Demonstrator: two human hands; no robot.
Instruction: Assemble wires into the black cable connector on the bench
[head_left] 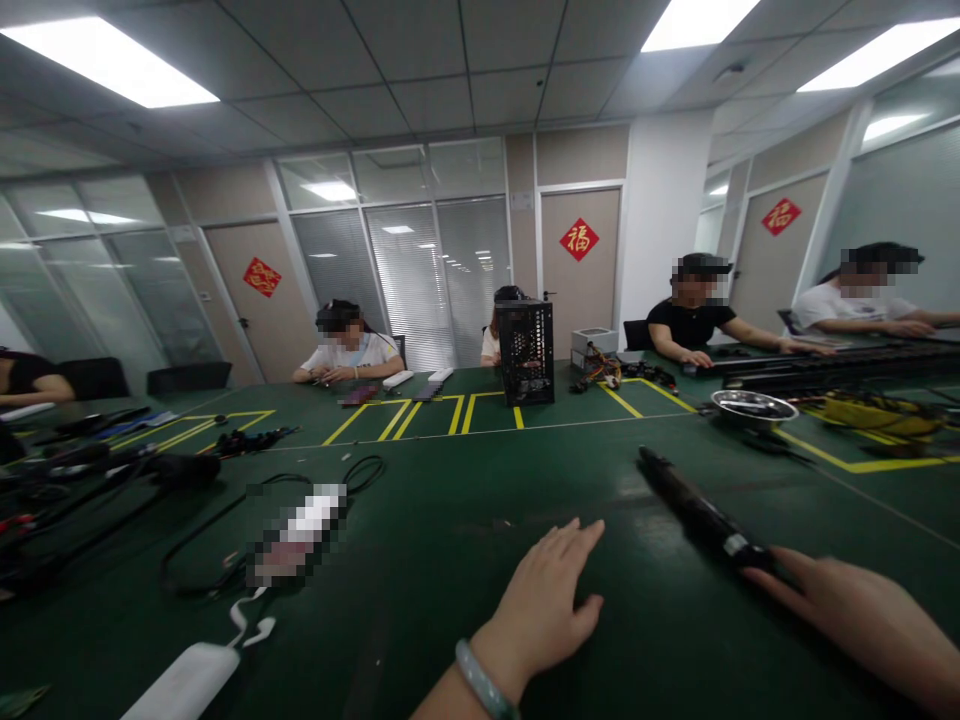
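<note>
My left hand [544, 600] is held over the green table [420, 640], fingers stretched out and thumb apart, holding nothing. A pale bangle [484, 682] circles that wrist. My right hand [847, 610] is closed around the near end of a long, slim black object [694, 510], possibly a folded tripod. It points away from me and to the left, with a small light label near the grip. Motion blur hides its details, and some of my right fingers are out of sight beneath it.
A white power bank-like block [184, 685] with a cable lies front left, near a phone-like item [300, 535]. Black cables [97, 490] crowd the left. Beyond stand a black computer case [527, 352], a power supply [595, 345] and a metal bowl [754, 406]. Several people sit around the table.
</note>
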